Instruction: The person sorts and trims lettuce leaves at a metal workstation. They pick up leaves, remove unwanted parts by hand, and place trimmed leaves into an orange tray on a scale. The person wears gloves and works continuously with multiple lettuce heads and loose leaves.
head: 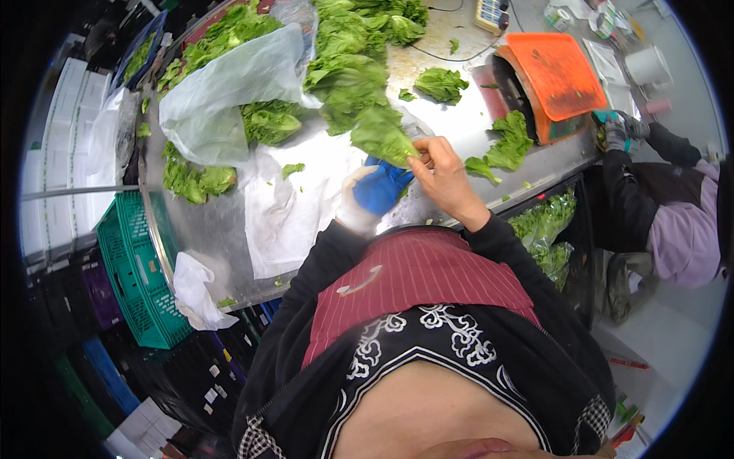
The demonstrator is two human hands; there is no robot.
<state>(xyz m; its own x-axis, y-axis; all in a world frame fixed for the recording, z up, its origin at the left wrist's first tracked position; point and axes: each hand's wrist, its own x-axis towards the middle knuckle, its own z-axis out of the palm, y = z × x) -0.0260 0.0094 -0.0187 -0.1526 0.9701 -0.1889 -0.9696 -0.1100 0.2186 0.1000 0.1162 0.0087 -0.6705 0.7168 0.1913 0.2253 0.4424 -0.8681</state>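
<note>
My right hand [444,175], bare, pinches the lower end of a green lettuce piece [381,137], which is blurred. Close beside it is my left hand [375,192], in a blue-palmed glove with a whitish cuff. The lettuce end overlaps its fingers, so its grip is partly hidden. Beyond my hands, a pile of lettuce [350,69] covers part of the metal table [198,229]. A translucent plastic bag [229,92] lies over more lettuce at the left. White plastic sheeting [281,224] is spread left of my left hand.
An orange-topped scale [553,74] stands at the right, with loose leaves [510,140] beside it. A co-worker's gloved hands [622,129] are beyond it. Below the table edge are a crate with bagged lettuce [547,229] and a green crate [140,275]. A power strip [491,15] trails a cable.
</note>
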